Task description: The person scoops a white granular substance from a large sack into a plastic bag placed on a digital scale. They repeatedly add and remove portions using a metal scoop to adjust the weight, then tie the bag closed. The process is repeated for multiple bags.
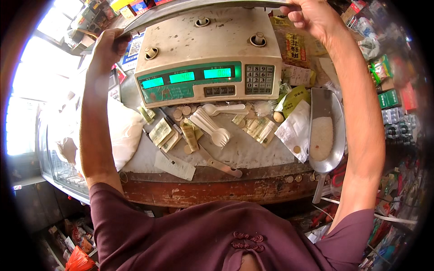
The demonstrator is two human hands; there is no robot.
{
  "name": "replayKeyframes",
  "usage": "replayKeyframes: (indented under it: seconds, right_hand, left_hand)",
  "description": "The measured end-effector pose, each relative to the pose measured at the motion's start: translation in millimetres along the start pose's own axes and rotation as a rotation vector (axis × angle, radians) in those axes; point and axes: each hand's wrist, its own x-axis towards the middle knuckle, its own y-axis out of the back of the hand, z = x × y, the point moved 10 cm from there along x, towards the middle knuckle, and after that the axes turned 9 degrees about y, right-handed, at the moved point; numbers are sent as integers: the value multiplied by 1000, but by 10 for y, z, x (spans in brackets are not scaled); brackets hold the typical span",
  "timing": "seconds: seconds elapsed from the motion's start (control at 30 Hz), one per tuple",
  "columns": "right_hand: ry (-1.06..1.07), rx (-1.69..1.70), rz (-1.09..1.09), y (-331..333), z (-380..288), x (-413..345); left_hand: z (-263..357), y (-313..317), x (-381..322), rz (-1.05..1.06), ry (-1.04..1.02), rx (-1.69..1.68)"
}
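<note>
My left hand grips the left edge of a metal weighing pan, seen nearly edge-on along the top of the view. At its right end, my right hand is closed around the rim. The pan is lifted off an electronic price-computing scale, whose bare support posts stick up from the top. Green-lit displays glow on the scale's front, left of a keypad. The far side of the pan is cut off by the frame.
Before the scale lie white plastic forks, banknotes, coins, a pen and a folding knife. A metal scoop juts past the counter's front edge. A white plastic bag sits at left, packaged goods at right.
</note>
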Motion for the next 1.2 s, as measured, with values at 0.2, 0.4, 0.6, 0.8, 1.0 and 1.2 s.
replayKeyframes:
  seconds: [0.2, 0.4, 0.6, 0.8, 1.0, 1.2]
  right_hand:
    - [74, -37, -61, -87, -124, -83]
    - [57, -39, -39, -79, -141, -79]
    - [116, -71, -58, 20, 82, -112]
    - [78, -110, -72, -82, 334, -259]
    - [-8, -47, -61, -68, 680, -365]
    - [-5, -35, -108, -116, 737, -350]
  left_hand:
    - [107, 88, 31, 63, -331, 151]
    - [-88, 23, 16, -23, -4, -31]
    - [-134, 91, 78, 9, -57, -55]
    - [-186, 64, -57, 34, -491, 241]
    - [-433, -144, -142, 70, -128, 158]
    - [-467, -142, -91, 16, -211, 214]
